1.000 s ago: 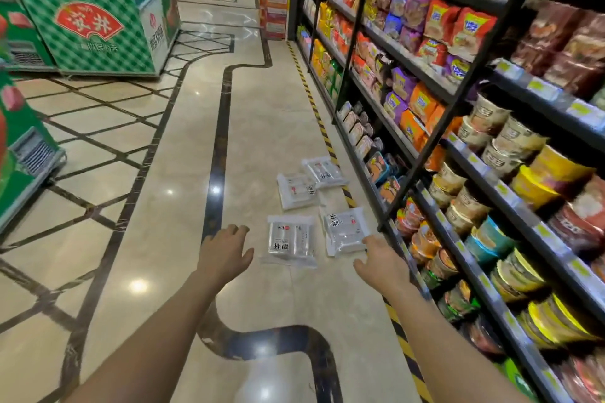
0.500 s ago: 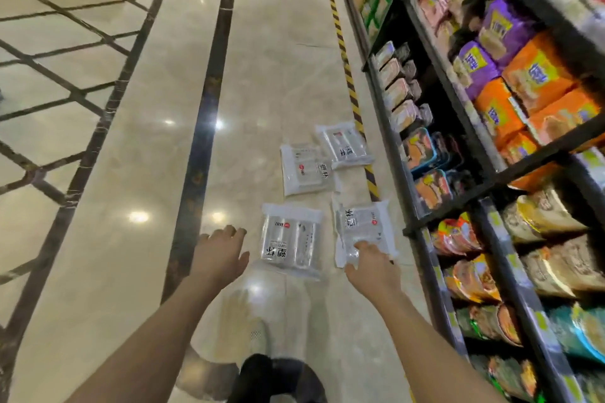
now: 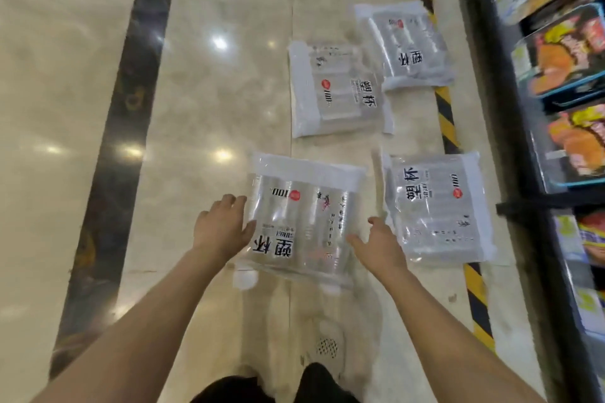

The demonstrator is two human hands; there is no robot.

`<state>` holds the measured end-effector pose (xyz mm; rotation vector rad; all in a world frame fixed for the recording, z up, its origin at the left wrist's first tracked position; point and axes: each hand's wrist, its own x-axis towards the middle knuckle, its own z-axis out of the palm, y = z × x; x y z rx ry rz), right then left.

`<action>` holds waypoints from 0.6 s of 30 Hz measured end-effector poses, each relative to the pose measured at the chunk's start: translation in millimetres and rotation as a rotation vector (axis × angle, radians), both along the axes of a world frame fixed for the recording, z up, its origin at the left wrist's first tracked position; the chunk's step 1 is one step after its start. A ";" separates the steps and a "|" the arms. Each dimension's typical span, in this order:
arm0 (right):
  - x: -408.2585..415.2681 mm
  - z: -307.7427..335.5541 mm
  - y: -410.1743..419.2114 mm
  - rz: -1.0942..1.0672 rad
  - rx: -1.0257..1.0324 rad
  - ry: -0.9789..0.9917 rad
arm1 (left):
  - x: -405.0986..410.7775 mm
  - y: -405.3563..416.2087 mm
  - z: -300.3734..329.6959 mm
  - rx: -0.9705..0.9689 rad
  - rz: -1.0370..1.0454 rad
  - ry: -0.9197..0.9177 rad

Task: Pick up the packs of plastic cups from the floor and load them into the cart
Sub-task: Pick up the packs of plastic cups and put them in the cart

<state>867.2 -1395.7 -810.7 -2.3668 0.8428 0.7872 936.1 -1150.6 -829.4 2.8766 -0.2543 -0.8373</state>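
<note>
The nearest pack of plastic cups [image 3: 302, 222] is lying flat on the marble floor [image 3: 209, 91], with the left hand [image 3: 222, 229] touching its left edge and the right hand [image 3: 379, 245] at its right edge (fingers of both spread, nothing gripped); three more packs [image 3: 339, 91] are lying beyond and beside it, near the snack shelf [image 3: 556, 75]

One head-worn camera looks steeply down, close above the floor [image 3: 209, 108] beside shelving [image 3: 510, 108].
</note>
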 end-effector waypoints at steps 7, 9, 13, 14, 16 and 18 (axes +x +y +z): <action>26.4 -114.1 -17.7 -0.337 0.189 -0.047 | 26.7 -15.7 -106.5 -0.421 0.643 0.220; 26.5 -128.0 -17.7 -0.391 0.256 -0.043 | 27.9 -12.7 -115.9 -0.511 0.694 0.278; 28.1 -142.6 -15.7 -0.457 0.314 -0.045 | 28.9 -12.4 -115.1 -0.597 0.726 0.294; 29.0 -143.6 -15.3 -0.465 0.317 -0.049 | 28.0 -13.3 -115.2 -0.606 0.740 0.294; 30.9 -141.9 -15.3 -0.465 0.309 -0.057 | 27.0 -15.5 -115.1 -0.601 0.758 0.267; 32.5 -134.0 -15.9 -0.463 0.298 -0.073 | 26.2 -17.6 -109.3 -0.580 0.760 0.222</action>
